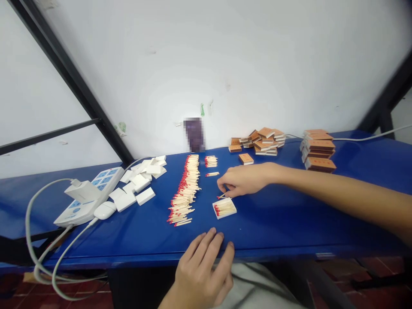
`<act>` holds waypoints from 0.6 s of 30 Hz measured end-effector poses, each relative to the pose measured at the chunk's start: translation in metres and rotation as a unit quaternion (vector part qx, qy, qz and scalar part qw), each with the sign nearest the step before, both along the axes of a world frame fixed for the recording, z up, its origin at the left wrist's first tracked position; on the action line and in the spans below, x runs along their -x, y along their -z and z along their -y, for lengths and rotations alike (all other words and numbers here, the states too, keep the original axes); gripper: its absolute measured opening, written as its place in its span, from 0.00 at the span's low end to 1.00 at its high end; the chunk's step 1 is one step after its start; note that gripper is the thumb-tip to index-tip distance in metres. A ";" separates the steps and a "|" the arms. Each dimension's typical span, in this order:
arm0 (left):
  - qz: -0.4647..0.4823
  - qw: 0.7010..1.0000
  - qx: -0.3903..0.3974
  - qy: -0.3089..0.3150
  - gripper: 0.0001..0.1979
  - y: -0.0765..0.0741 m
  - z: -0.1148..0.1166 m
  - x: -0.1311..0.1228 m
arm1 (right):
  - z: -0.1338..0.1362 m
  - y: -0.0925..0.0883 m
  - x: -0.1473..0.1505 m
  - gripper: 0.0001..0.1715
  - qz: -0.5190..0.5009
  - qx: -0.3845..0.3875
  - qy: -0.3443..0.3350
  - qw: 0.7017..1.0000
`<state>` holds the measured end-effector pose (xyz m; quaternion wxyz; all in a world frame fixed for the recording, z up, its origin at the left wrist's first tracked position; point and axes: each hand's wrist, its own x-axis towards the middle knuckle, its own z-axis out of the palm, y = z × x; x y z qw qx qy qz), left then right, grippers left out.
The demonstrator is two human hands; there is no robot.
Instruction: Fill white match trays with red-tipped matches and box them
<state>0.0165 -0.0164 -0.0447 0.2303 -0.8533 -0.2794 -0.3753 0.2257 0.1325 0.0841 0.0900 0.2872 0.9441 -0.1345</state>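
Spanning the scene: a blue counter [277,227] against a white wall.
Right hand [243,179]: grip narrow, thumb and fingertips pinching a single match; palm down, forearm reaching in almost level from the right side.
Left hand [206,266]: grip loose and seemingly empty, though its underside is hidden; back upward, fingers extended at the counter's front edge, contact unclear.
Power strip [113,181]: white with blue sockets, far left, cables attached; no brand readable.
White trays [138,182]: scattered just beside the strip.
Orange matchboxes [266,133]: heaped by the wall, with more stacked to the right; red print shows on some, too small to read.
Loose matches [189,176]: one long row, red heads leftward, left of the right hand.
Filling tray [234,208]: white, just below the right hand, partly filled, heads left.
Pinched match [221,196]: red head left, just above that tray's upper edge.
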 end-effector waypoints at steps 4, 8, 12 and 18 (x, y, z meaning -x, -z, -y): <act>0.001 1.000 -0.002 0.003 0.17 -0.001 0.000 0.000 | -0.001 -0.001 -0.001 0.10 0.004 0.005 0.001 1.000; 0.003 1.000 -0.001 0.002 0.17 -0.001 0.000 -0.001 | -0.002 -0.001 -0.002 0.11 0.004 -0.001 0.004 1.000; 0.000 1.000 0.002 0.005 0.17 -0.001 0.001 0.000 | -0.003 0.000 -0.002 0.12 0.004 0.003 0.007 1.000; 0.004 1.000 -0.001 0.003 0.17 0.001 0.001 0.001 | -0.004 -0.001 -0.002 0.10 0.036 -0.004 0.010 0.999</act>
